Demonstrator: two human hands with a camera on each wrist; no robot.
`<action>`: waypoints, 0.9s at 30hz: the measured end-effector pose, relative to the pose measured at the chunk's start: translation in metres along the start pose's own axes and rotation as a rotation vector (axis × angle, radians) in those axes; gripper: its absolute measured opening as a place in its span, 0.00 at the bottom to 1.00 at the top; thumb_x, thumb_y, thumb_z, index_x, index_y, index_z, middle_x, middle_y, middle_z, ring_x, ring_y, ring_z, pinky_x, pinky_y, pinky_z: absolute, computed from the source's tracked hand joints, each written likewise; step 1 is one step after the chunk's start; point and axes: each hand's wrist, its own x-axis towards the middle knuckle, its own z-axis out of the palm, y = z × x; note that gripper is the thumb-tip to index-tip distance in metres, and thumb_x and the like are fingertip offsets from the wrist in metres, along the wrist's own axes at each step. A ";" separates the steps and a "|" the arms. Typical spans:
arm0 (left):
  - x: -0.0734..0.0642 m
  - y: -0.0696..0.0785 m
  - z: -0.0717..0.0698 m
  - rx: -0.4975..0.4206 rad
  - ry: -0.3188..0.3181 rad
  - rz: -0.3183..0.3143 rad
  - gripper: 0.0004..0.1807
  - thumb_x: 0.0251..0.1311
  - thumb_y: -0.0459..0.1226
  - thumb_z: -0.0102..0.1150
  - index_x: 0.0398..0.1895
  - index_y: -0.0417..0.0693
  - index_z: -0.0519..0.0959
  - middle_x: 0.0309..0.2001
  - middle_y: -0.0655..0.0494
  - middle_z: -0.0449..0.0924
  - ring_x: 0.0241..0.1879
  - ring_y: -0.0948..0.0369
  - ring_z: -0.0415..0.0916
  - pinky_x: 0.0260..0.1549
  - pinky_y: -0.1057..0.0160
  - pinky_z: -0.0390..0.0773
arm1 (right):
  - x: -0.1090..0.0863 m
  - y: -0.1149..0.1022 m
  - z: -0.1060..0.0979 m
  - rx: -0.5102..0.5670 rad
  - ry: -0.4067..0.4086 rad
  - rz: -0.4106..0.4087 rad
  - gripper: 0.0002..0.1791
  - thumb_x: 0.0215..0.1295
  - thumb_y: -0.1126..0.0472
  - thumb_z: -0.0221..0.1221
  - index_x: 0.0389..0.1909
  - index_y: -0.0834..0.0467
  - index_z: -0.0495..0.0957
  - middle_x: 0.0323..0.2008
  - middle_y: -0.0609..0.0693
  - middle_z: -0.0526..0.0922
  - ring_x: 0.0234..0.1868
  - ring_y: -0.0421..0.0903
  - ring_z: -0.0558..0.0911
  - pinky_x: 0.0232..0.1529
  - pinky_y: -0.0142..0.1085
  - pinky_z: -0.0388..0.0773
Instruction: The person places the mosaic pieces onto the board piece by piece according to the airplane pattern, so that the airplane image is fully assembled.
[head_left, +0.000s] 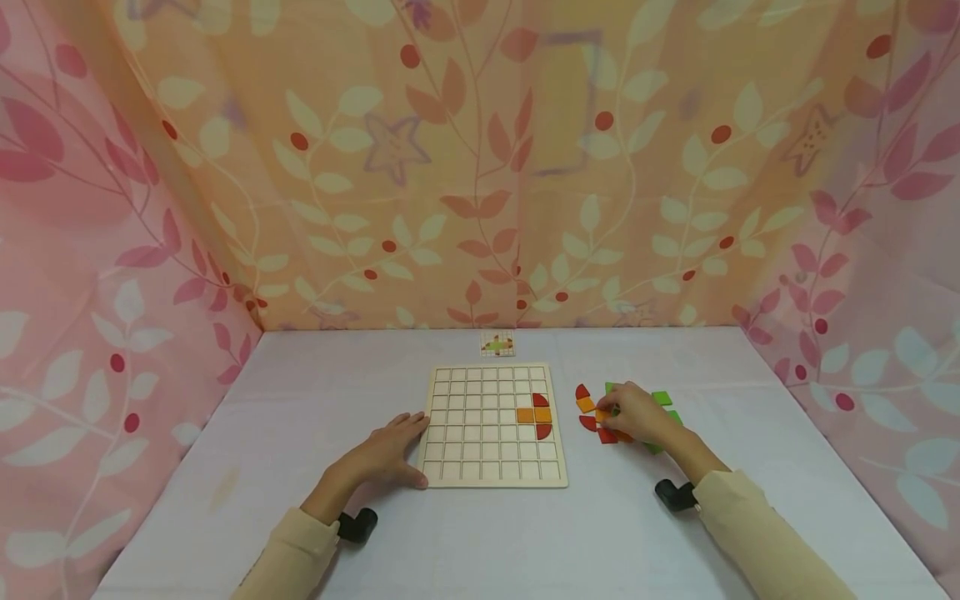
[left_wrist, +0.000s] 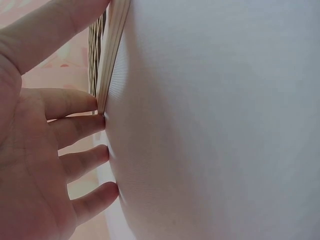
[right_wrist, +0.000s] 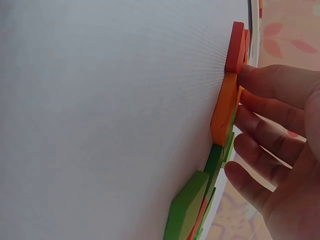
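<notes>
A square wooden grid board (head_left: 480,482) lies mid-table. At its right side sit two orange squares (head_left: 533,415) between two red quarter-round pieces (head_left: 540,400). My left hand (head_left: 390,452) rests at the board's left edge, thumb at the near corner and fingers spread; in the left wrist view the fingertips (left_wrist: 102,122) touch the board's edge and cloth. My right hand (head_left: 637,414) is over the loose pieces right of the board, thumb and forefinger pinching an orange tile (head_left: 602,415). Red pieces (right_wrist: 235,47), an orange piece (right_wrist: 224,110) and green pieces (right_wrist: 187,205) lie beside it.
A small pattern card (head_left: 497,342) lies behind the board. More green tiles (head_left: 661,398) lie beyond the right hand, partly hidden by it. Patterned cloth walls (head_left: 480,208) close off the back and sides of the white table (head_left: 480,542).
</notes>
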 end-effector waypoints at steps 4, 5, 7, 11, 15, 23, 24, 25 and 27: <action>-0.001 0.000 0.000 0.002 0.002 0.000 0.55 0.41 0.45 0.78 0.73 0.40 0.60 0.76 0.45 0.55 0.76 0.41 0.47 0.69 0.35 0.53 | 0.001 -0.001 -0.001 0.004 -0.003 -0.004 0.13 0.56 0.61 0.68 0.42 0.60 0.86 0.39 0.49 0.84 0.43 0.48 0.76 0.50 0.47 0.80; -0.001 0.000 0.000 0.003 0.001 0.000 0.55 0.41 0.46 0.78 0.73 0.40 0.60 0.76 0.45 0.55 0.76 0.41 0.47 0.69 0.35 0.53 | 0.001 -0.001 -0.001 0.007 -0.004 -0.003 0.13 0.56 0.61 0.69 0.42 0.60 0.86 0.39 0.49 0.84 0.43 0.47 0.76 0.50 0.46 0.80; -0.001 0.000 0.000 0.000 0.000 0.002 0.55 0.41 0.46 0.78 0.73 0.40 0.59 0.76 0.44 0.55 0.76 0.41 0.46 0.69 0.35 0.53 | 0.001 -0.001 -0.001 0.013 -0.011 0.001 0.12 0.56 0.61 0.68 0.42 0.60 0.86 0.38 0.49 0.85 0.41 0.47 0.76 0.48 0.45 0.81; -0.001 0.002 -0.001 0.000 0.001 0.001 0.56 0.41 0.46 0.78 0.73 0.40 0.59 0.76 0.44 0.55 0.76 0.41 0.47 0.69 0.36 0.53 | 0.001 -0.002 -0.002 0.014 -0.018 0.006 0.12 0.57 0.61 0.68 0.42 0.60 0.86 0.39 0.49 0.85 0.40 0.46 0.76 0.47 0.44 0.81; 0.000 0.000 -0.001 0.017 0.004 -0.004 0.56 0.40 0.46 0.79 0.73 0.40 0.60 0.75 0.44 0.56 0.76 0.41 0.48 0.69 0.36 0.53 | 0.003 -0.003 -0.002 0.024 -0.026 0.020 0.13 0.57 0.61 0.68 0.43 0.60 0.85 0.38 0.49 0.83 0.41 0.46 0.75 0.47 0.43 0.81; 0.000 0.000 -0.003 0.005 -0.006 0.000 0.55 0.41 0.46 0.78 0.73 0.40 0.59 0.76 0.44 0.55 0.76 0.41 0.46 0.70 0.36 0.53 | 0.001 -0.002 -0.002 0.051 -0.036 0.057 0.14 0.56 0.60 0.68 0.44 0.59 0.85 0.39 0.50 0.82 0.41 0.47 0.74 0.45 0.41 0.80; 0.000 0.001 -0.003 0.009 -0.010 -0.002 0.55 0.41 0.46 0.78 0.73 0.41 0.59 0.76 0.44 0.55 0.76 0.41 0.46 0.70 0.36 0.53 | 0.001 -0.002 -0.003 0.057 -0.036 0.061 0.14 0.57 0.60 0.68 0.44 0.59 0.85 0.39 0.51 0.82 0.41 0.47 0.73 0.45 0.41 0.80; 0.000 0.001 -0.003 0.011 -0.010 -0.003 0.55 0.41 0.46 0.78 0.73 0.41 0.59 0.76 0.45 0.55 0.76 0.41 0.46 0.70 0.36 0.53 | 0.001 -0.002 -0.004 0.063 -0.032 0.058 0.14 0.56 0.60 0.68 0.44 0.59 0.85 0.39 0.51 0.82 0.41 0.47 0.73 0.44 0.41 0.80; 0.001 0.001 -0.002 0.010 -0.009 -0.007 0.55 0.41 0.46 0.78 0.74 0.41 0.59 0.76 0.45 0.55 0.76 0.42 0.46 0.70 0.36 0.53 | 0.001 -0.001 -0.006 0.067 -0.019 0.050 0.14 0.56 0.60 0.69 0.43 0.59 0.85 0.39 0.51 0.82 0.39 0.46 0.74 0.42 0.39 0.80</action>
